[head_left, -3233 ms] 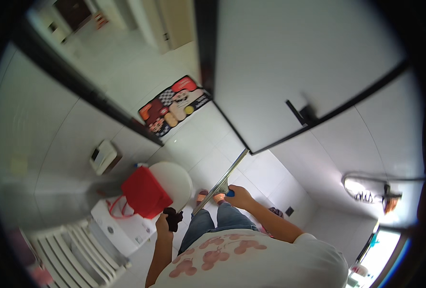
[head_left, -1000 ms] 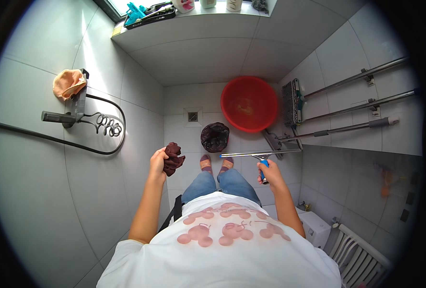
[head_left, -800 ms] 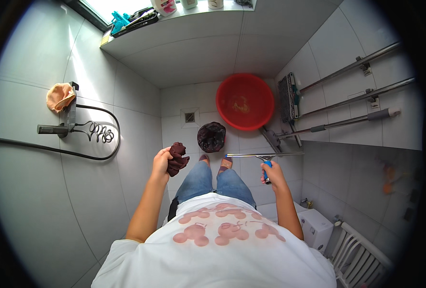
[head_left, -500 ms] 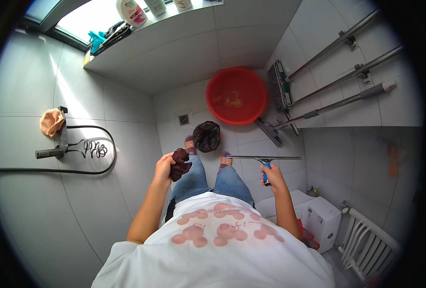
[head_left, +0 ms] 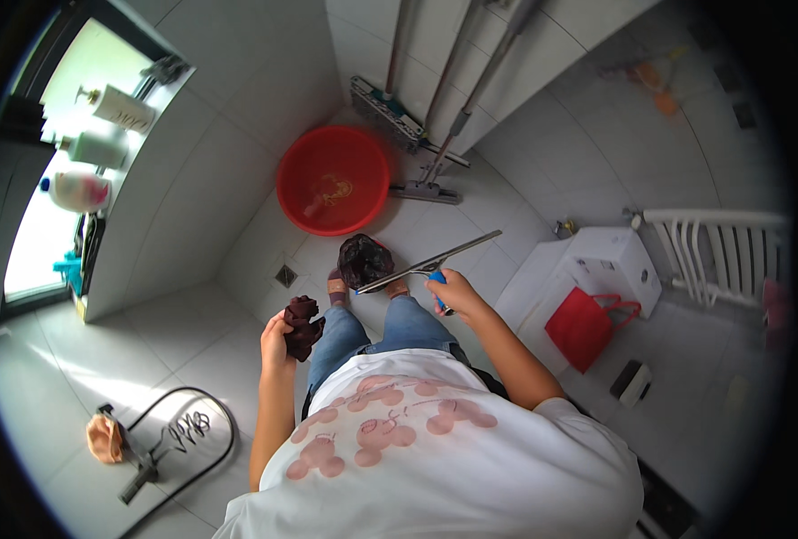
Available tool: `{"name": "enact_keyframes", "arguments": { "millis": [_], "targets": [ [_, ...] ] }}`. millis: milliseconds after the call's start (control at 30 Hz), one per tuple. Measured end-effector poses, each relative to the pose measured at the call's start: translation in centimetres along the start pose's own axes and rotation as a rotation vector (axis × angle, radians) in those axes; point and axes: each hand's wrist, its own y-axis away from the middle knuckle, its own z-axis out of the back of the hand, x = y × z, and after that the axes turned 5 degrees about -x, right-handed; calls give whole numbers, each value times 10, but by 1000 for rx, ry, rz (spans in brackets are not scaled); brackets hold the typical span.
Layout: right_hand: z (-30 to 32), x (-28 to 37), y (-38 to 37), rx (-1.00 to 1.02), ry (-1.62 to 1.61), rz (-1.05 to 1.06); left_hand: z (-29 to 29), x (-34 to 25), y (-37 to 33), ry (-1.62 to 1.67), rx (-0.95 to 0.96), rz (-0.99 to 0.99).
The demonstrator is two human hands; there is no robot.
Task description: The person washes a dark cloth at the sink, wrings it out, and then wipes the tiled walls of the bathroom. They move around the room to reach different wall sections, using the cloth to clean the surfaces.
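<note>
My left hand (head_left: 277, 340) is closed round a crumpled dark brown cloth (head_left: 304, 329), held over the floor just left of my legs. In my right hand (head_left: 455, 293) is a window squeegee (head_left: 427, 269), gripped by its blue handle. Its long metal blade slants up to the right, and its left end passes in front of a small bin lined with a black bag (head_left: 363, 260) by my feet. Beyond the bin, a red basin (head_left: 333, 180) sits on the tiled floor.
Mops (head_left: 424, 190) lean against the far wall beside the basin. A floor drain (head_left: 285, 276) lies left of my feet. Bottles (head_left: 93, 151) line the window sill. At right are a white toilet (head_left: 610, 260), a red bag (head_left: 586, 328) and a radiator (head_left: 704, 256). A hose (head_left: 230, 431) hangs at lower left.
My view has swung to the right, bringing the red bag and more of the radiator into sight. The squeegee has tilted, its right end now higher. Both hands keep their hold.
</note>
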Motion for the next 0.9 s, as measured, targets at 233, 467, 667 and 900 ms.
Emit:
{"name": "enact_keyframes", "arguments": {
  "millis": [233, 467, 667, 900],
  "targets": [
    [-65, -6, 35, -73, -110, -41, 30, -51, -46, -144, 151, 102],
    [-72, -34, 71, -110, -175, -34, 7, -71, -76, -168, 240, 113],
    [21, -79, 87, -253, -480, 65, -99, -62, -29, -117, 366, 107],
    [205, -162, 110, -717, -718, 160, -178, -11, 3, -265, 344, 29]
  ]
}}
